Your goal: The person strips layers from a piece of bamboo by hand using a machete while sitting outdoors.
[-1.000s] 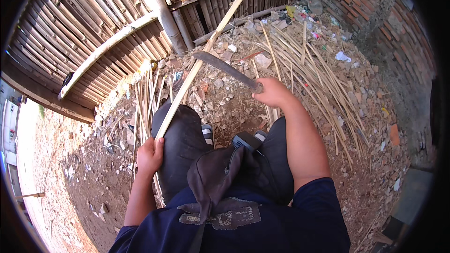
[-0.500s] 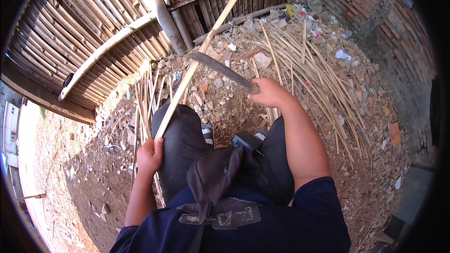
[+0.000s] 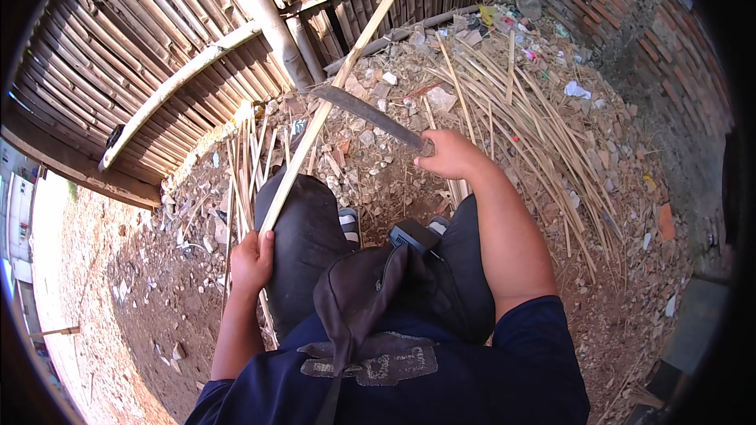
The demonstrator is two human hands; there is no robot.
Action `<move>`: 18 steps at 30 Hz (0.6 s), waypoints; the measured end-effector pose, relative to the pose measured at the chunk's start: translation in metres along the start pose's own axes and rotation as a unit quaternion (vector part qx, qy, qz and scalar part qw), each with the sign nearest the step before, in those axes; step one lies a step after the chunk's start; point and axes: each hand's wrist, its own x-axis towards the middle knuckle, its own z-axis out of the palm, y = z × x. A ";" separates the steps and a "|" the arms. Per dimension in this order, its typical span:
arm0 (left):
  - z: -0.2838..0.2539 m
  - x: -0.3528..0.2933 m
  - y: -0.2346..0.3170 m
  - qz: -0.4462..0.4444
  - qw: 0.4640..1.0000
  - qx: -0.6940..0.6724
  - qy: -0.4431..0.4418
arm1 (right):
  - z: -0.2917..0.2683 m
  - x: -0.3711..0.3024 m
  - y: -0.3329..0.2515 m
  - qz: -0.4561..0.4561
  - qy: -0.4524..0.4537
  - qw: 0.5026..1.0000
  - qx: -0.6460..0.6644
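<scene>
Left hand (image 3: 252, 260) low, gripping pale strip (image 3: 305, 149) | right hand (image 3: 452, 155) reaching forward, clenching machete (image 3: 368, 114)

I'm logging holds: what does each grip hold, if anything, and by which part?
The left grip holds a bamboo strip by its lower part; the right grip holds a machete by its handle end.

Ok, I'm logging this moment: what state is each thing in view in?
Left hand, closed around the pale strip.
Right hand, closed around the machete at its handle end.
Pale strip, slanted, in one piece where visible.
Machete, blade crossing the strip; contact unclear.
Strips at right, fanned out loosely.
Strips at left, loosely bunched.
White scrap, crumpled.
</scene>
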 end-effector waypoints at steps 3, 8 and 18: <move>-0.001 -0.001 0.002 0.003 1.000 -0.007 0.002 | 0.002 0.001 0.001 -0.011 0.014 1.000 -0.002; 0.001 -0.001 -0.001 0.008 1.000 -0.008 0.006 | 0.002 0.001 0.001 -0.003 0.004 1.000 0.001; 0.000 0.000 0.001 0.007 1.000 -0.008 0.005 | 0.006 0.005 0.007 -0.010 0.009 1.000 -0.006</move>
